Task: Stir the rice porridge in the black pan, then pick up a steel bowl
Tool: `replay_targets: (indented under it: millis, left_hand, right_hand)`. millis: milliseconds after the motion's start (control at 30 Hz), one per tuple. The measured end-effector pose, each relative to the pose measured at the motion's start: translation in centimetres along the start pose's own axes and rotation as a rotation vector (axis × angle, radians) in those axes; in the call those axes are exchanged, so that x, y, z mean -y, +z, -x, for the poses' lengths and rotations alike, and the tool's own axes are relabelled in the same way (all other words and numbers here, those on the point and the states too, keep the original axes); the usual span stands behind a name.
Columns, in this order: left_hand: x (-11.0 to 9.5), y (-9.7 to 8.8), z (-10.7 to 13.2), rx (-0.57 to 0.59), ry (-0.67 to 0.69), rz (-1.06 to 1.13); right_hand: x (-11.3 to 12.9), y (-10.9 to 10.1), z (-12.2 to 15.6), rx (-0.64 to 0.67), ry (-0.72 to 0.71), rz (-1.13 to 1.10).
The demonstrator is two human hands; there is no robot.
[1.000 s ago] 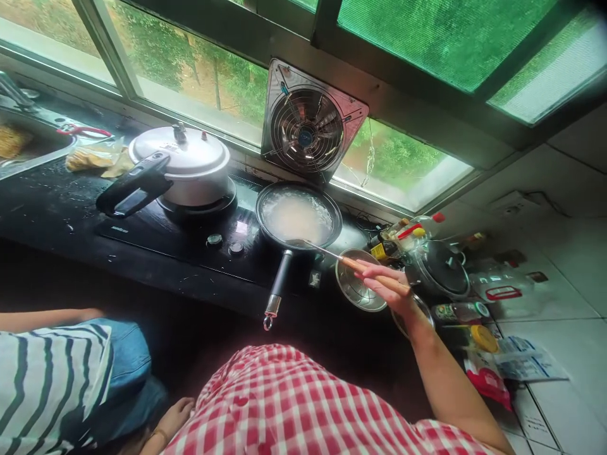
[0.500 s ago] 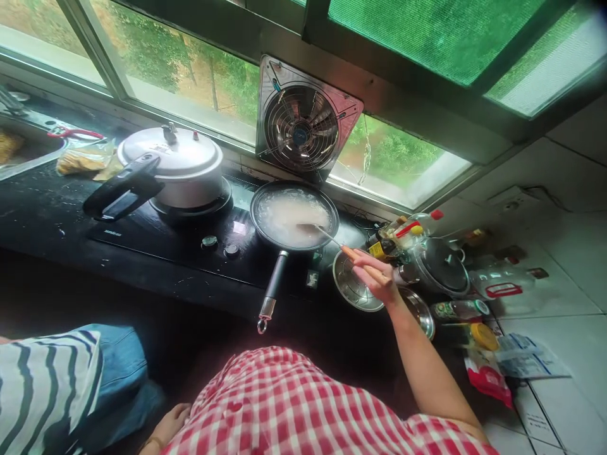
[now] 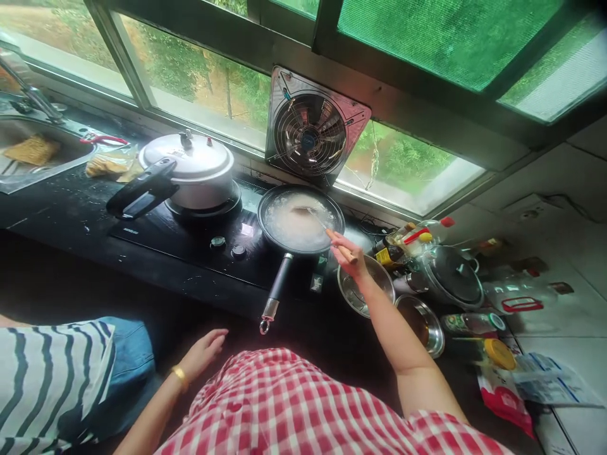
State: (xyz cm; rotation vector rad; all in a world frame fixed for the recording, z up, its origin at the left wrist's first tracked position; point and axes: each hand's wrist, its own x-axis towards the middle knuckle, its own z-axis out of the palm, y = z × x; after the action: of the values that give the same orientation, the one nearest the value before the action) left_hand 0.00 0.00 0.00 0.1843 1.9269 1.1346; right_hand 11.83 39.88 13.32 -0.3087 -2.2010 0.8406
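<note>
A black frying pan (image 3: 332,213) holding a pale, bubbling liquid sits on the right burner of the dark stove (image 3: 190,237). My right hand (image 3: 348,256) grips the wooden handle of a metal spatula (image 3: 317,220), whose head rests in the liquid toward the pan's far side. My left hand (image 3: 203,352), with a gold bracelet at the wrist, hangs in front of my red checked shirt, below the counter edge, fingers apart and holding nothing.
A pressure cooker (image 3: 187,169) with a long black handle fills the left burner. Right of the pan stand steel bowls (image 3: 365,287), a lidded pot (image 3: 450,278) and several bottles. A fan (image 3: 310,133) is in the window. Another person in stripes (image 3: 52,379) stands at my left. Sink (image 3: 38,151) far left.
My right hand has pushed the spatula from the pan's near rim to its far side. My left hand has risen into view from low at my side.
</note>
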Motion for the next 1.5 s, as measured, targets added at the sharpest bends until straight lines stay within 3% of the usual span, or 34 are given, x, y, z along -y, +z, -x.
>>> replay_targets:
  millis: [133, 233, 400, 567, 800, 967, 1100, 1233, 1500]
  left_hand:
    - [-6.0, 1.9, 0.8, 0.175, 0.139, 0.159]
    - [-9.8, 3.8, 2.2, 0.319, 0.153, 0.298]
    - [-12.8, 6.5, 3.3, 0.393, 0.022, 0.476]
    - [-13.2, 6.9, 3.0, 0.457, 0.007, 0.525]
    - [-12.9, 6.8, 2.7, 0.48, 0.052, 0.503]
    - [-13.0, 6.7, 2.7, 0.502, 0.095, 0.475]
    - [-12.8, 6.6, 2.3, 0.525, 0.106, 0.478]
    - [-12.5, 6.7, 1.9, 0.534, 0.114, 0.475]
    - [-12.4, 6.4, 2.0, 0.541, 0.139, 0.477]
  right_hand:
    - [0.8, 1.7, -1.0, -0.022, 0.01, -0.043]
    - [1.8, 2.1, -1.0, 0.002, 0.047, -0.086]
    - [3.5, 1.8, 1.0, 0.088, 0.11, -0.139]
    - [5.9, 0.5, 3.6, 0.155, 0.13, -0.115]
    - [8.8, -2.8, 6.4, 0.193, 0.057, -0.066]
    - [9.3, -5.7, 7.6, 0.238, 0.017, 0.001]
    - [8.8, -7.2, 7.7, 0.202, -0.002, 0.077]
    - [7.6, -7.1, 7.2, 0.15, -0.054, 0.147]
    - [5.1, -4.4, 4.5, 0.015, -0.02, 0.172]
